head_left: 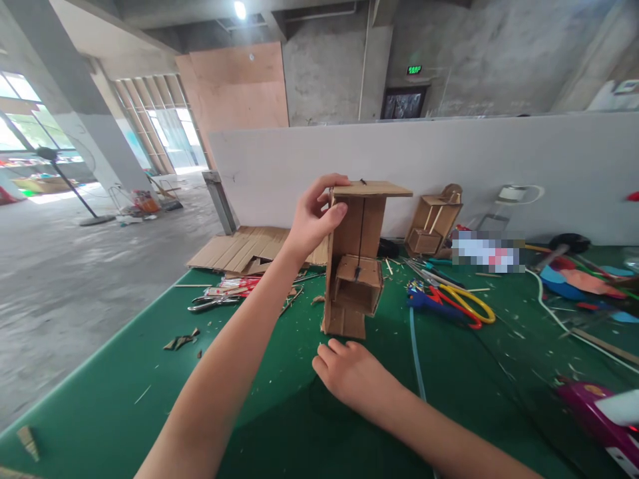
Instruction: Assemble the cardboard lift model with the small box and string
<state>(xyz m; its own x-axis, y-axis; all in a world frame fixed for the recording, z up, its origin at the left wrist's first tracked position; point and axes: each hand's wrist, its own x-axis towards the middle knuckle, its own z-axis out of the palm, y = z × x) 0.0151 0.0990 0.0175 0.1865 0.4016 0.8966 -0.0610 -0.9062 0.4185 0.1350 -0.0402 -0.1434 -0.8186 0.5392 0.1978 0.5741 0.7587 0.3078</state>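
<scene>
A cardboard model point(355, 226) stands upright in the middle of the green table, with a flat top piece and an open box hanging inside on a dark cord. My left hand point(319, 216) grips its upper left edge, thumb on the near side and fingers over the top. My right hand point(349, 372) is low in front of the model's base, apart from it, with its fingers curled in; a tiny pale tip shows by the fingers, too small to name.
Flat cardboard point(239, 249) and pliers point(214, 303) lie at the left. Right of the model are yellow-handled scissors point(469, 303), a blue tool point(426, 299) and a second cardboard model point(433, 223). A purple device point(599, 419) sits at the right edge. A white partition point(499, 153) stands behind.
</scene>
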